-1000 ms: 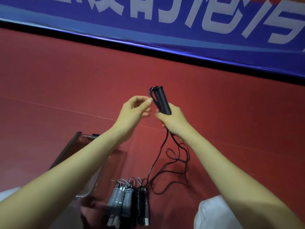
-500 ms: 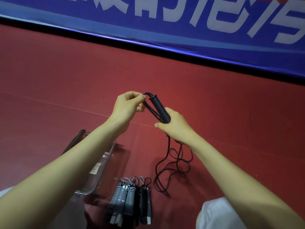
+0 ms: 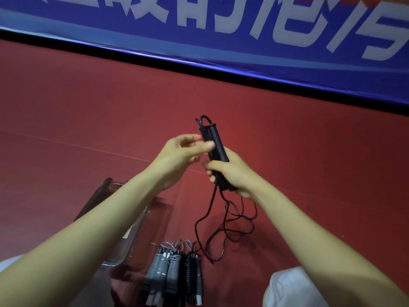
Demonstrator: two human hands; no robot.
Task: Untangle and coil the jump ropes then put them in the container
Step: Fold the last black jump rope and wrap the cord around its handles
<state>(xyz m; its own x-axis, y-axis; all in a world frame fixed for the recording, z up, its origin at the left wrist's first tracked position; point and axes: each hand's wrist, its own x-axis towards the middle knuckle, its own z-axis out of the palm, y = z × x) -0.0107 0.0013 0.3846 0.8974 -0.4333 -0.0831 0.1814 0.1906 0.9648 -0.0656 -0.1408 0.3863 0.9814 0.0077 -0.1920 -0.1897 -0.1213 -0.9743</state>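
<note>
My right hand grips the black handles of a jump rope, held upright in front of me. My left hand pinches the thin black cord against the handles near their top. The rest of that cord hangs down in loose loops to the red floor. A clear plastic container lies below my left forearm, partly hidden by it. Several coiled ropes, grey ones and black ones, lie side by side at the bottom centre.
The red floor stretches ahead to a blue banner with white lettering along the far edge. White cloth shows at the bottom right, under my right arm.
The handles have swung from tilted to more upright. My left hand has moved from the cord loop at the top to the side of the handles, laying cord against them.
</note>
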